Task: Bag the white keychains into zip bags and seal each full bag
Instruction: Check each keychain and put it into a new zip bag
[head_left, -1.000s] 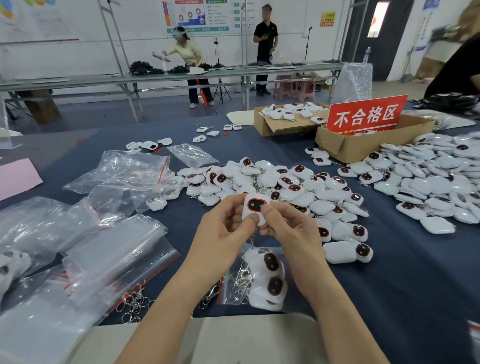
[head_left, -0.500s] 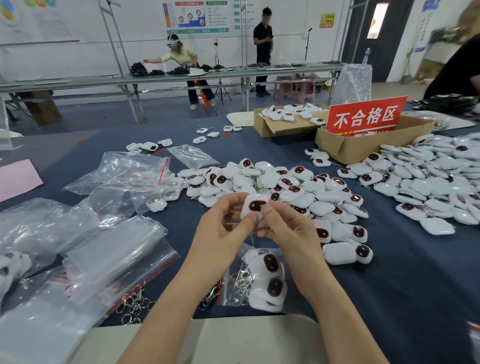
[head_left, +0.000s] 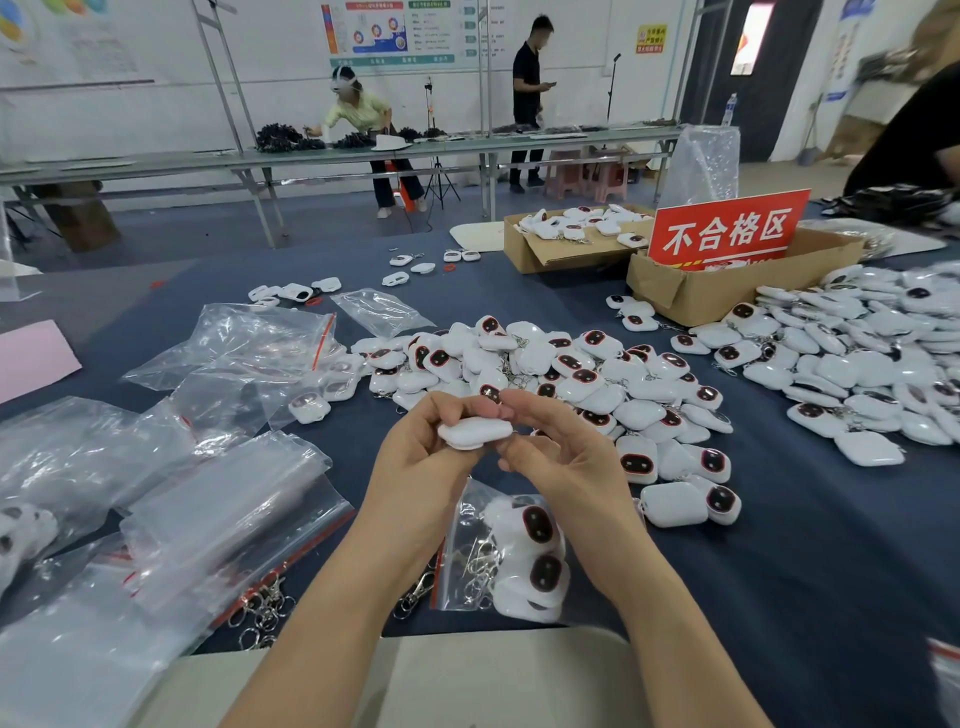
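Note:
Both hands meet above the blue table and hold one white keychain (head_left: 475, 432), now turned edge-on so its white side faces me. My left hand (head_left: 423, 452) pinches its left end; my right hand (head_left: 558, 447) pinches its right end. Below the hands lies a clear zip bag (head_left: 470, 525) with a few white keychains with dark oval faces inside. A pile of loose white keychains (head_left: 561, 374) spreads just beyond the hands.
Empty zip bags (head_left: 218, 499) lie stacked at the left, with loose metal rings (head_left: 262, 608) by them. A second keychain heap (head_left: 872, 364) fills the right. Two cardboard boxes (head_left: 691, 291) with a red sign (head_left: 727, 228) stand behind. People work at a far bench.
The keychain held between both hands has been rotated: its dark face showed toward me before, now the white edge and back show. The hands stayed in place.

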